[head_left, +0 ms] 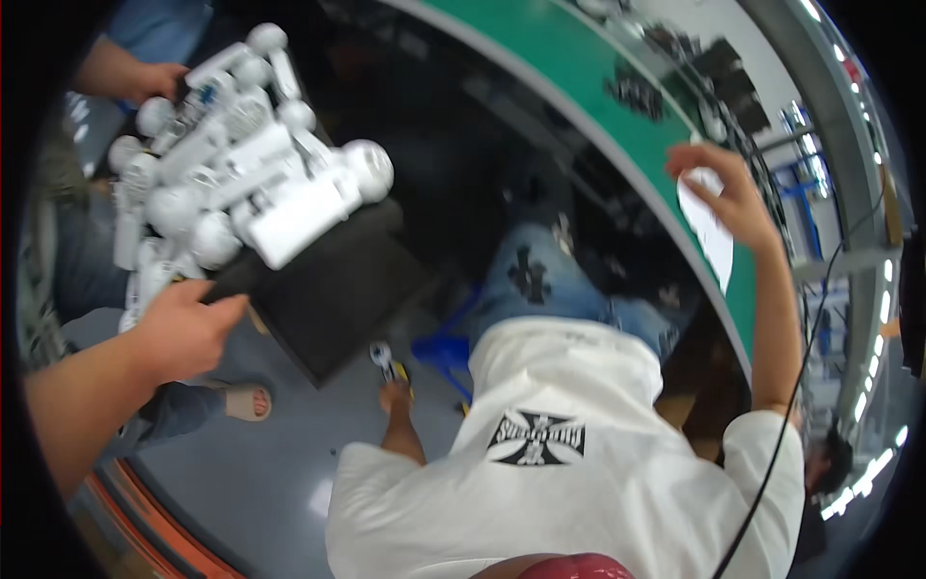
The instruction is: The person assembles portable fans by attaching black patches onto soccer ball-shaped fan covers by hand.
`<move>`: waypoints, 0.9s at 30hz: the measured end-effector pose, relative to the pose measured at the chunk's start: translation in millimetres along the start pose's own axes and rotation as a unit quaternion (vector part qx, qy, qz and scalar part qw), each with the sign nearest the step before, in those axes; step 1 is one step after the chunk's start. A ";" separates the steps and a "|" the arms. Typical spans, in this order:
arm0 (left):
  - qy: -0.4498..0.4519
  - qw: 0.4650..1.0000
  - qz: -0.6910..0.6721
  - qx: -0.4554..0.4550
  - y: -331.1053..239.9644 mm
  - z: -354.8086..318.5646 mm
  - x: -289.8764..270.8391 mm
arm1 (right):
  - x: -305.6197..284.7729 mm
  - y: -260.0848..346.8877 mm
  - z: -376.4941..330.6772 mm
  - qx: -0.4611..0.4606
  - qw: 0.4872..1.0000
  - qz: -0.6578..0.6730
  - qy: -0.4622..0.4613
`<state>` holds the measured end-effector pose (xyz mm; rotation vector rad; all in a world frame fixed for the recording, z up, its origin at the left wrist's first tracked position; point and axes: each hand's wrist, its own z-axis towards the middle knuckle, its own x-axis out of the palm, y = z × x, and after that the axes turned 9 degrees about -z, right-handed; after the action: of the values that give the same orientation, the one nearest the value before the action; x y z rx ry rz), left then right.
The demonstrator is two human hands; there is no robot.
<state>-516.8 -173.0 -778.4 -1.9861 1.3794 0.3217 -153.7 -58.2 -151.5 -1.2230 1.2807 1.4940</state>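
And here in the left hand (394, 398), down at the person's left side, is a small white-and-yellow object (383, 360), fingers closed around it, their exact placing too small to tell! Beyond it, a black bin (338, 304) brims with heaped white devices (304, 214), round-headed and boxy, a co-worker's hand (183, 333) at its edge. Across, the right hand (725, 193) hovers, fingers loosely bent, thumb apart, by a white sheet (714, 246) at the green table (540, 43).

Left arm (405, 439) lowered, left hand (394, 396) gripping — right arm (779, 318) raised, right hand (739, 201) loose, fingers (696, 156) curved
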 end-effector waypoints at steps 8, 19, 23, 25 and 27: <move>-0.080 0.965 -0.236 -0.078 56.4 -19.7 45.6 | -3.1 26.3 -7.0 -0.169 0.977 0.123 0.032; -0.130 0.832 -0.540 0.016 -62.1 -108.8 -58.5 | -129.0 24.9 -1.7 -0.529 0.664 0.511 -0.136; -0.124 0.748 -0.633 0.161 -123.4 -91.5 -104.0 | -173.0 -44.8 -7.2 -0.540 0.626 0.496 -0.266; -0.144 0.801 -0.565 0.134 -164.0 -120.6 -128.7 | -191.9 -78.1 7.1 -0.541 0.604 0.492 -0.318; -0.205 0.762 -0.561 0.251 -152.8 -92.0 -113.3 | -219.7 -95.2 8.6 -0.535 0.576 0.487 -0.380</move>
<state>-441.8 -120.6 -587.9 -1.7592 -0.1453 -0.1718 -17.0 -30.4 43.3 -0.0741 0.2018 3.3806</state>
